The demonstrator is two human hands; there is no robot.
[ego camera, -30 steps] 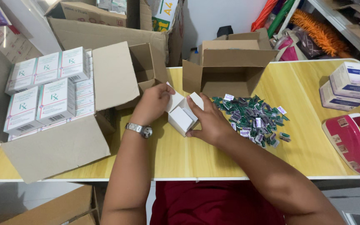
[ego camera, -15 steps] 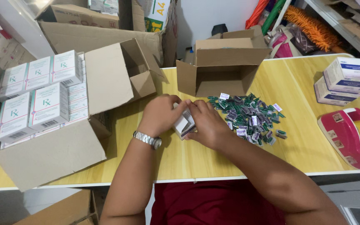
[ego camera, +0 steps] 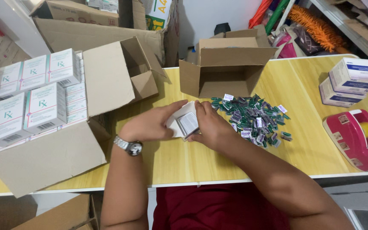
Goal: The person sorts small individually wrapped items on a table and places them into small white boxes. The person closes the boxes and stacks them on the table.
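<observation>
Hands meet over the yellow table (ego camera: 171,164): the left hand (ego camera: 150,125) and right hand (ego camera: 211,127) both have fingers closed around a small white box (ego camera: 185,122), held just above the tabletop. Right of that box lies a pile of small green and grey packets (ego camera: 256,120); beyond it stands an open cardboard box (ego camera: 226,68).

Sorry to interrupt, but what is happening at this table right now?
A person holds a small white box in both hands, left hand and right hand, above a yellow table. Beside it lies a pile of small green and grey packets. An open carton of white boxes sits at left, an empty carton behind.
</observation>
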